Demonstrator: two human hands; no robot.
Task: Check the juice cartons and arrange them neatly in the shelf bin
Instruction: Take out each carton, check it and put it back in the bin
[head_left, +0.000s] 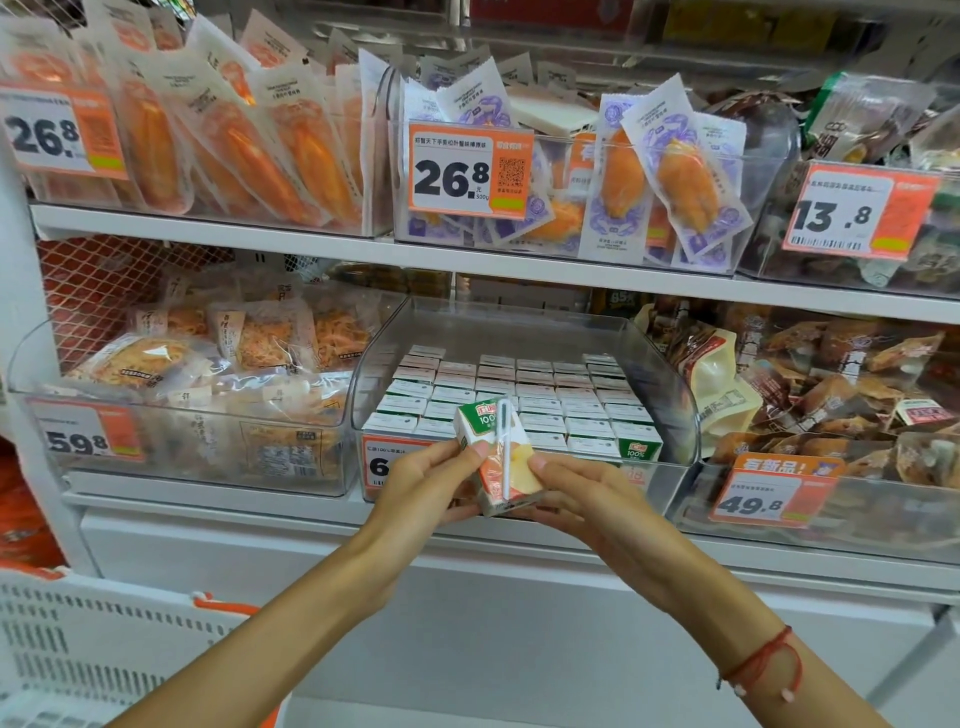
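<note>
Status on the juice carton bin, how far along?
Mostly done: cartons stand in tidy rows in the clear bin. In hand: one juice carton, straw side up, held by left hand and right hand in front of the bin. Left: finish checking it and slot it in.

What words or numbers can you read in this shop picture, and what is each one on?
"100%": held juice carton, in both hands.
"100%": front carton in the clear bin.
"26.8": price tag, upper left.
"26.8": price tag, upper middle.
"13.8": tag, upper right.
"59.8": tag, lower left.
"49.8": tag, lower right.
Small print: unreadable.
</note>
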